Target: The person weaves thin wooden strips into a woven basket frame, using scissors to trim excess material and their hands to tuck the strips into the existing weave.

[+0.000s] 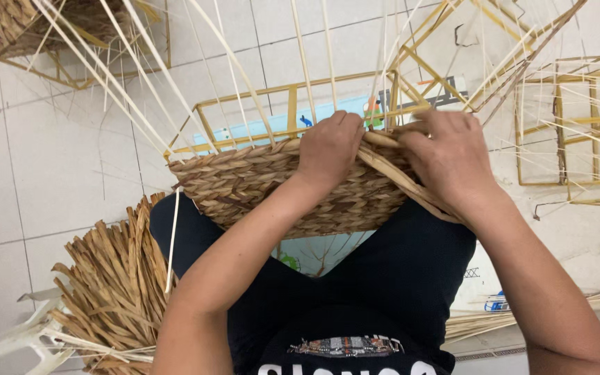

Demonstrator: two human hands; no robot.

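Nearest you, by your left knee, a bundle of dried straw strands [116,292] fans out over a white plastic stool [22,340], whose lower part is cut off by the frame edge. Your dark clothing fills the bottom centre.

On your lap sits the half-woven basket [258,184], its braided wall running left to right across your thighs, so its long axis lies crosswise to you. Its unwoven pale ribs [175,90] point up and away from you, spreading like a fan toward the top edge.

Your left hand [329,147] is curled closed over the basket's top rim, fingers folded down onto the braid; the fingertips are hidden behind the rim. Your right hand [449,161] is likewise bent closed, pressing a flat straw strand [401,179] against the rim just beside the left hand; whether the thumb pinches it from below cannot be made out.

Beyond the hands, a yellow wire frame [293,104] stands on the white tiled floor [57,139], with more bare frames [578,118] to the right, partly cut off. At far top left, another partly woven basket [15,28] is cropped by the corner.
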